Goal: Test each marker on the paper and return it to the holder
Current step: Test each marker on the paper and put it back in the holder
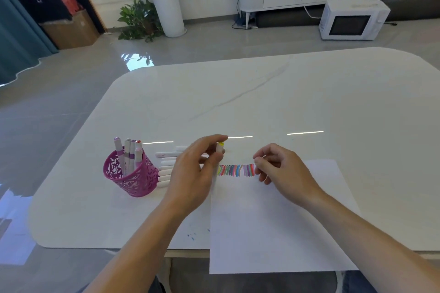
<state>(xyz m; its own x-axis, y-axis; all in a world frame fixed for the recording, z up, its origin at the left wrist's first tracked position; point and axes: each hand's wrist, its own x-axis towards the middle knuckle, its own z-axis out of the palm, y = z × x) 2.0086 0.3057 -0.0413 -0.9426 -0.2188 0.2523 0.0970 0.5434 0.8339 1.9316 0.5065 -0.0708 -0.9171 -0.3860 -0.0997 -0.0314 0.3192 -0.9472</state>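
Yellow-ended marker (219,150) is standing nearly upright at the top-left edge of the paper (273,221), the left hand (192,173) pinching its barrel. Being light, stiff and smooth, it is likely handling best gripped mid-barrel. The right hand (278,169) is hovering curled by the colour strokes (235,170); whether it is holding anything, I cannot tell.

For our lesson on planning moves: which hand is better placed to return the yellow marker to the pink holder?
Left. The left hand grips the yellow marker; the pink holder stands on that side; the right hand hovers over the paper.
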